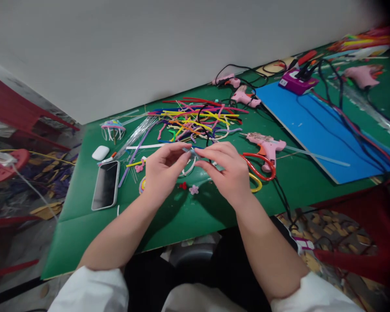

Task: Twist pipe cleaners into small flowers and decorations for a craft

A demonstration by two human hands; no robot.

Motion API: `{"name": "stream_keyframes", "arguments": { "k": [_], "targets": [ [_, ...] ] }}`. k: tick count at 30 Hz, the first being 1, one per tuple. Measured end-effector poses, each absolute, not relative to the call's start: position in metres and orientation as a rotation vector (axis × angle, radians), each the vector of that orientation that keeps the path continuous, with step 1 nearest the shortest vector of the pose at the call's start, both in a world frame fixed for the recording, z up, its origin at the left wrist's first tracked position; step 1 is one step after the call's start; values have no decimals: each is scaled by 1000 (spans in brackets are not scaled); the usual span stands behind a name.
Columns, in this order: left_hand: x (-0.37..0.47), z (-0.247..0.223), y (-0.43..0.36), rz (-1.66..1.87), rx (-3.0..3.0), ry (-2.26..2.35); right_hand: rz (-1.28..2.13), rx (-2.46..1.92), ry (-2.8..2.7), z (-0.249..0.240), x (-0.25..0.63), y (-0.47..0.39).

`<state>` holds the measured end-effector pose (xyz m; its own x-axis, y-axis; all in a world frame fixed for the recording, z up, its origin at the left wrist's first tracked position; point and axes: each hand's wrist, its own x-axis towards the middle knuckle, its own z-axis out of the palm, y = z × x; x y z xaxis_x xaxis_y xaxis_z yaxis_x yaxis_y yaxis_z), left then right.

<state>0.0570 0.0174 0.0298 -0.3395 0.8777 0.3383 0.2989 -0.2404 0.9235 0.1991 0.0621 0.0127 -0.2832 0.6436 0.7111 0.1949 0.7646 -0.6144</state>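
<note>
Both hands meet above the green table, pinching a small light-blue piece (192, 151) between them. My left hand (164, 169) is closed on its left side, thumb against index finger. On its right side, my right hand (226, 171) has its fingers pressed together too. Just below the fingertips lie a small red piece (183, 186) and a pale pink flower (194, 189). Behind the hands spreads a pile of coloured pipe cleaners (195, 119). Scissors with red handles (269, 168) rest beside my right hand, partly covered by it.
A pink glue gun (267, 146) lies right of the hands, near a blue board (331, 134) with a purple power block (298, 81). A phone (105, 185), a white case (100, 153) and a small jellyfish-like craft (113, 128) are on the left. Black cables hang over the front edge.
</note>
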Motion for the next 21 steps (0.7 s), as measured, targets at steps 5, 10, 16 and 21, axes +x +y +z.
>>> {"name": "stream_keyframes", "arguments": {
  "k": [5, 10, 16, 21],
  "targets": [
    [55, 37, 15, 1482, 1464, 1536, 774, -558, -1867, 16, 208, 67],
    [55, 41, 14, 1398, 1421, 1395, 907, -499, -1822, 14, 212, 70],
    [49, 41, 14, 1264, 1365, 1289, 1115, -370, -1886, 15, 220, 73],
    [49, 42, 13, 1220, 1376, 1245, 1051, -423, -1929, 16, 218, 71]
  ]
}}
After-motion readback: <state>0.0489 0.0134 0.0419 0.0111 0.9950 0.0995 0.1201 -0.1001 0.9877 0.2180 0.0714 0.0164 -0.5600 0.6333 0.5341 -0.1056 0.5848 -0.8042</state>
